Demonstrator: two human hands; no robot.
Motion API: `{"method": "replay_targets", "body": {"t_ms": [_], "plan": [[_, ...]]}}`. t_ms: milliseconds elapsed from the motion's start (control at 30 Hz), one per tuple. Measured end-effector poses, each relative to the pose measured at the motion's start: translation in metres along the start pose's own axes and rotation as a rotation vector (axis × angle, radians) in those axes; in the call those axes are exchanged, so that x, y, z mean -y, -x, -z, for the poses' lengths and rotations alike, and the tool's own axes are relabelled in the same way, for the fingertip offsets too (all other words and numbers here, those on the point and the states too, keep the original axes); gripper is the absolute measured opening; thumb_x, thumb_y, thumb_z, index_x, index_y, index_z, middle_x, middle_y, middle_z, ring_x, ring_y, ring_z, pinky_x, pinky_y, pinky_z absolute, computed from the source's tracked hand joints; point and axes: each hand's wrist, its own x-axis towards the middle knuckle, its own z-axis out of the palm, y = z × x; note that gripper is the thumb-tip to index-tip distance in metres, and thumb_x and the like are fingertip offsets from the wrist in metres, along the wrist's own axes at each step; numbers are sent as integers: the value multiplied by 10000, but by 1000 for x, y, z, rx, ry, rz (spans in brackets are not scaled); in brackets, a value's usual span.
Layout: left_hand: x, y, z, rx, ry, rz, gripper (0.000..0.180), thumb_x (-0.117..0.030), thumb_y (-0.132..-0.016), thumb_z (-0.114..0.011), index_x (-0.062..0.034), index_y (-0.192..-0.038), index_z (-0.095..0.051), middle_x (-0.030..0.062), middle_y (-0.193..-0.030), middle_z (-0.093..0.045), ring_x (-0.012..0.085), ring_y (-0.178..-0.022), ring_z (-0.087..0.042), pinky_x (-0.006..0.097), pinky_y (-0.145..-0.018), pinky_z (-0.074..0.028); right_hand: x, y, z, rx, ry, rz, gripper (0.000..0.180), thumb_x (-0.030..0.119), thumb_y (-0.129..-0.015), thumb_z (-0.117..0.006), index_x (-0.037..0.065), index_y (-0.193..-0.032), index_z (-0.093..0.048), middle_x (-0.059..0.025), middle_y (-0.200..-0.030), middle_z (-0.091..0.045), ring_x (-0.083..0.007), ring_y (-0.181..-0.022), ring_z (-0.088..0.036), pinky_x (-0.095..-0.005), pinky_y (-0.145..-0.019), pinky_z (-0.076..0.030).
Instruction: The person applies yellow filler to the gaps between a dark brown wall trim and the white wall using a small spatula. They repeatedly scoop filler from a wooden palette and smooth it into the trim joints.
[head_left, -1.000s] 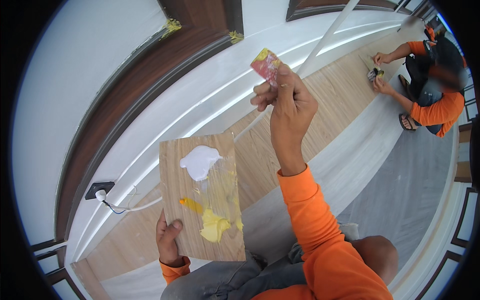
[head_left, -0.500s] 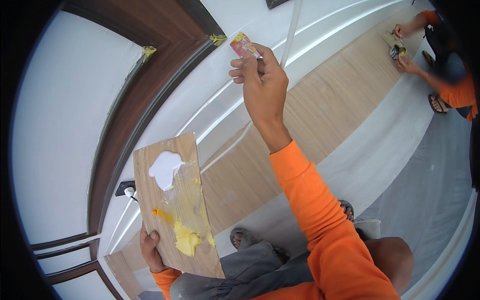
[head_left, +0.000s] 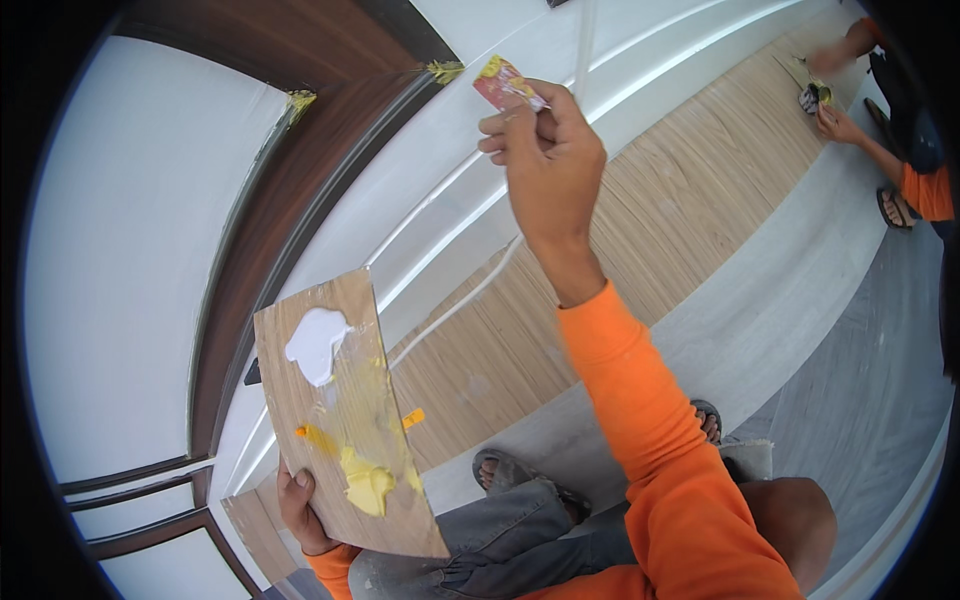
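My right hand [head_left: 553,170] is raised near the dark brown wood trim [head_left: 275,210], pinching a small red-and-yellow card [head_left: 497,82] between thumb and fingers. Yellowish paste smears the card. Along its lower left edge, a thin wood-grain board [head_left: 405,525] is gripped by my left hand [head_left: 305,510]; those fingers partly hide beneath it. On the board lie a white blob of paste [head_left: 318,343], a pale yellow blob [head_left: 368,484] and an orange-yellow streak [head_left: 320,439]. Yellow filler marks one trim joint [head_left: 299,104] and another joint [head_left: 445,71] near the card.
White wall moulding [head_left: 440,205] borders a wood-look floor strip [head_left: 690,190] and a pale sheet [head_left: 690,345]. A thin white cable [head_left: 460,298] runs by the board; a small orange item [head_left: 413,418] shows beside it. A co-worker's hand [head_left: 840,125] holds a small container at upper right.
My right hand with the card has shifted slightly right in the picture, and the board slightly left. The orange item beside the board has come into sight. The co-worker appears farther right.
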Motion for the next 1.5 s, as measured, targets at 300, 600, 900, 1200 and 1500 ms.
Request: {"method": "replay_targets", "body": {"t_ms": [300,600,900,1200,1500], "plan": [[28,-19,-29,65,48,28,760,-228,-900,-596,100,-1533,-332,247,-1410,-562,299,-1244,-615,376,-1075,-473,75,20,59,619,-38,-192,125,52,-972,-663,-38,-1057,-681,-34,-770,-697,-47,-616,-542,-220,-551,-427],[50,-15,-47,140,225,137,655,-174,-950,-602,56,-1532,-408,205,-1294,-652,221,-1113,-675,328,-998,-511,182,45,41,1382,775,522,279,15,-681,-804,42,-955,-761,-50,-717,-634,-159,-586,-585,-286,-528,-463],[43,-6,-57,219,307,241,681,-186,-953,-629,40,-1547,-386,195,-1242,-669,189,-1005,-707,303,-890,-564,194,65,64,1475,853,685,392,46,-635,-800,61,-1025,-774,-34,-757,-583,-189,-644,-573,-319,-541,-462],[50,-3,-44,230,421,277,643,-184,-956,-649,34,-1518,-425,183,-1264,-668,192,-1017,-710,306,-879,-571,178,81,52,1551,885,662,372,92,-693,-716,81,-1062,-764,-28,-788,-547,-207,-684,-558,-346,-591,-475],[43,1,-38,415,453,226,581,-194,-1002,-596,-10,-1528,-429,149,-1345,-627,184,-1194,-622,314,-1018,-491,203,105,49,1418,881,610,389,-45,-612,-758,75,-981,-785,-81,-713,-562,-264,-660,-567,-375,-572,-446]]}}
